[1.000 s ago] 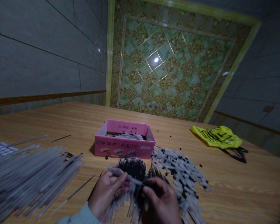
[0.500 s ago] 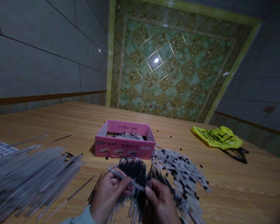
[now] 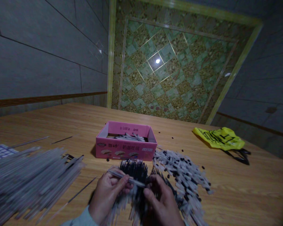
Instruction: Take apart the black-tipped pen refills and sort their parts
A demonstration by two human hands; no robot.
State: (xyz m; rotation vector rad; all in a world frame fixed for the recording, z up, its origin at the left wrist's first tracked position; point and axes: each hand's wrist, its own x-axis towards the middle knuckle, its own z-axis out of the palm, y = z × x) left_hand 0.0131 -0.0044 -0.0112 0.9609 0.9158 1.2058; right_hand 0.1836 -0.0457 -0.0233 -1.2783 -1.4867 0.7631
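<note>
The left hand (image 3: 107, 196) and right hand (image 3: 162, 202) pinch one slim, clear plastic pen tube (image 3: 125, 178) over black refills (image 3: 135, 168).

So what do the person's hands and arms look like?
The left hand and right hand are bare, no gloves; rings or a watch don't show. A pale grey-blue sleeve reaches the left wrist; the right wrist is out of frame.

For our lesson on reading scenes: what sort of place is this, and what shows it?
Likely a home or small workshop for hand-assembling pens: a broad wooden table by a green patterned tiled floor, a large heap of clear plastic pen tubes, and a pink cardboard box holding more.
</note>
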